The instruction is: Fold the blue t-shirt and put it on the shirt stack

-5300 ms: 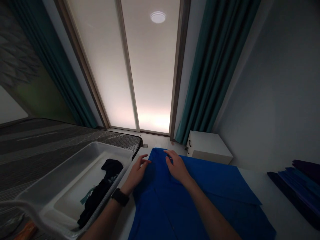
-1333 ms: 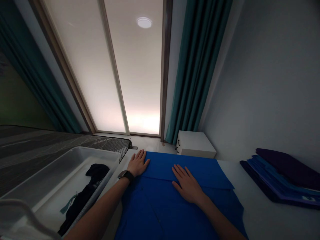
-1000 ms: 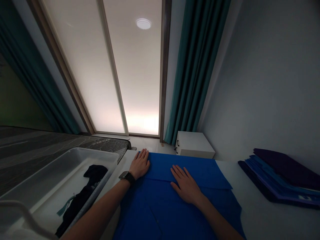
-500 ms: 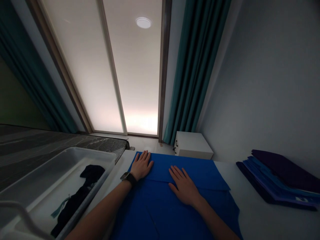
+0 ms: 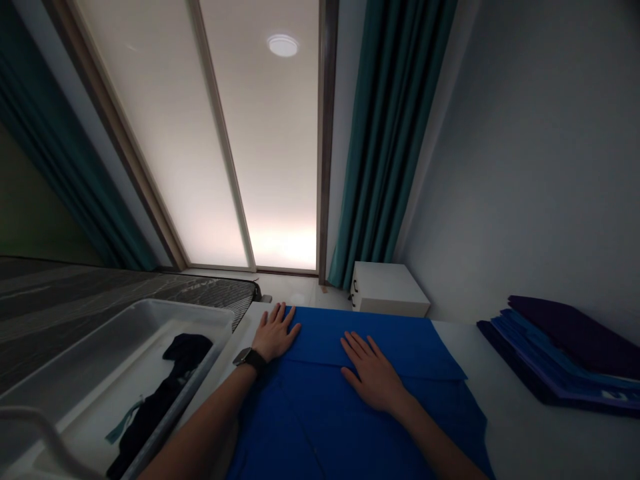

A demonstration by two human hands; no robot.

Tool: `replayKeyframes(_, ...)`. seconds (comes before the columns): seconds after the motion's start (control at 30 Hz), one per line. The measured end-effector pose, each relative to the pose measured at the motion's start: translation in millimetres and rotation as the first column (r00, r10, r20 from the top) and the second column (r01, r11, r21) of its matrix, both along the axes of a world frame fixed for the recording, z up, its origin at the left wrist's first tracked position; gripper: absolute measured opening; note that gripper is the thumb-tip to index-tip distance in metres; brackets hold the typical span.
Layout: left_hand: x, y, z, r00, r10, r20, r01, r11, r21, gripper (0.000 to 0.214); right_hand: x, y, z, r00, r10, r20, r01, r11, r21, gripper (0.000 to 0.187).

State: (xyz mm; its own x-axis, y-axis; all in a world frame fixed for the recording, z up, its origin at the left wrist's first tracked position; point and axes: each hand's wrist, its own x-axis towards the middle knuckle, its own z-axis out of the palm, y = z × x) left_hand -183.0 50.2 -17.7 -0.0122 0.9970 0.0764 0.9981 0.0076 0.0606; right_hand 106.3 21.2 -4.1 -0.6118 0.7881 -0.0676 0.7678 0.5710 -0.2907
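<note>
A blue garment (image 5: pixel 320 413) lies spread on a white table (image 5: pixel 520 427), its far part folded over in a flat band. On the left end of that band rests my left hand (image 5: pixel 275 333), palm down with fingers spread, a dark watch (image 5: pixel 249 359) on its wrist. My right hand (image 5: pixel 373 373) lies flat across the fold line near the middle, fingers stretched out and thumb apart. Neither hand grips the cloth. The garment's near part runs out of the bottom of the view.
To the right is a stack of folded garments (image 5: pixel 565 353) in purple and blue. A clear plastic bin (image 5: pixel 150 307) at left holds dark clothing (image 5: pixel 165 393). A small white cabinet (image 5: pixel 387 287) stands beyond the table, by teal curtains (image 5: pixel 385 133) and frosted sliding doors (image 5: pixel 270 147).
My left hand has slid slightly left along the far edge of the blue garment. My right hand stays at about the same place on the cloth. The view has shifted a little.
</note>
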Motion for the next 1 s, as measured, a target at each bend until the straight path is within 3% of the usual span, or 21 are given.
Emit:
replayKeyframes(0.5, -2.4, 0.9, 5.3, 1.000, 0.004, 0.011, -0.004, 0.999, -0.046, 0.063, 1.1, 2.1, -1.9, 1.000, 0.006, 0.005, -0.006, 1.000, 0.011, 0.067)
replayKeyframes(0.7, -3.9, 2.3, -0.9, 1.000, 0.007, 0.006, -0.007, 1.000, -0.022, 0.064, 5.0, 1.6, 1.6, 1.000, 0.009, -0.004, -0.009, 0.999, -0.032, 0.066)
replayKeyframes(0.87, -5.3, 4.9, -6.5, 1.000, 0.002, -0.009, -0.002, 1.000, 0.011, 0.065, 9.3, 8.8, 6.2, 0.998, -0.062, -0.009, 0.061, 0.996, -0.065, 0.069)
replayKeyframes(1.0, -4.1, 3.8, -3.9, 1.000, 0.008, -0.009, -0.008, 1.000, 0.000, 0.065, 12.9, 27.7, 10.8, 0.987, -0.159, 0.002, 0.159, 0.987, 0.000, 0.067)
